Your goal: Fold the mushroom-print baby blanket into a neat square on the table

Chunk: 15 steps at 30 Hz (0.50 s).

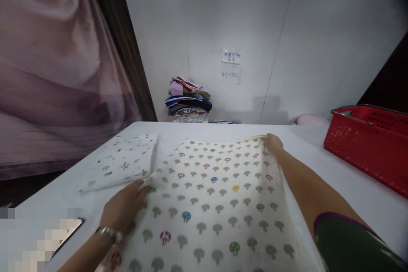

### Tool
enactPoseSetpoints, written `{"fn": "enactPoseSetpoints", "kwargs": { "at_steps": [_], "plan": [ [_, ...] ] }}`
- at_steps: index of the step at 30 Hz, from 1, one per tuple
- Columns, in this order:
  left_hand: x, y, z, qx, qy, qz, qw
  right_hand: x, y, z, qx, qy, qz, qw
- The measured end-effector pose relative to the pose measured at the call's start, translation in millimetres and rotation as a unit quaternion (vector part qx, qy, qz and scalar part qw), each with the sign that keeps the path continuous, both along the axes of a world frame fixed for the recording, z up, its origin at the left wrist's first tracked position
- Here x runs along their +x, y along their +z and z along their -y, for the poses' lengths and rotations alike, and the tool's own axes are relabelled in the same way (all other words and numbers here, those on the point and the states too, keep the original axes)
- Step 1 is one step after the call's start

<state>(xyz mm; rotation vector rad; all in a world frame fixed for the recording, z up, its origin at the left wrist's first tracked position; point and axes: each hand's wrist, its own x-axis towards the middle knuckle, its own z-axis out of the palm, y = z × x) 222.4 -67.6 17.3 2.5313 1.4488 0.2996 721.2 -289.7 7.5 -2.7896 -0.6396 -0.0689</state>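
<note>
Clock positions are referring to the view, with 12 o'clock pointing to its upper edge. A pale wall is filling the background at 12 o'clock. A white bench is extending below it, through 6 o'clock. A pinkish curtain is hanging in folds at 10 o'clock.

The mushroom-print cloth is lying spread over the bench at 6 o'clock, its grey mushrooms mixing with a few red, blue, green and yellow ones. A red basket with a metal handle is standing at 3 o'clock, well apart from this cloth. A smaller white cloth is lying flat at 8 o'clock, just beside the mushroom-print cloth. A stack of fabrics is rising near centre, toward 11 o'clock, by the bench's far edge.

The left hand is working at 8 o'clock; its fingers are gripping the left edge of the mushroom-print cloth. The right hand is reaching between 3 and 4 o'clock; its fingers are grasping the far right corner.

Two paper notes are hanging on the wall at 1 o'clock, the lower note showing "45-50". A bracelet is circling the left wrist.
</note>
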Motion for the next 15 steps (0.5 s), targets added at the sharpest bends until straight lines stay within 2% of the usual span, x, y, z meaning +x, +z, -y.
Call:
{"fn": "enactPoseSetpoints", "kwargs": {
  "at_steps": [3, 5, 7, 9, 12, 15],
  "plan": [
    [65, 20.4, -41, 0.035, -0.027, -0.071, 0.996, 38, 4.5, 35, 0.029, -0.08, -0.008, 0.996],
    [113, 25.9, -71, 0.043, -0.033, -0.089, 0.995, 57, -5.0, 59, 0.051, -0.124, -0.027, 0.991],
    [155, 23.8, -95, 0.027, -0.045, -0.08, 0.995, 68, -22.1, 81, 0.058, -0.138, -0.044, 0.988],
    [184, 15.2, -105, 0.017, -0.057, -0.051, 0.997, 72, -40.8, 100, 0.054, -0.135, -0.055, 0.988],
    [193, -1.8, -92, 0.048, -0.111, -0.001, 0.993, 70, -60.1, 120, 0.059, -0.112, -0.068, 0.99],
    [165, -17.6, -47, 0.061, -0.185, 0.035, 0.98, 59, -65.7, 131, 0.058, -0.103, -0.09, 0.989]
  ]
}}
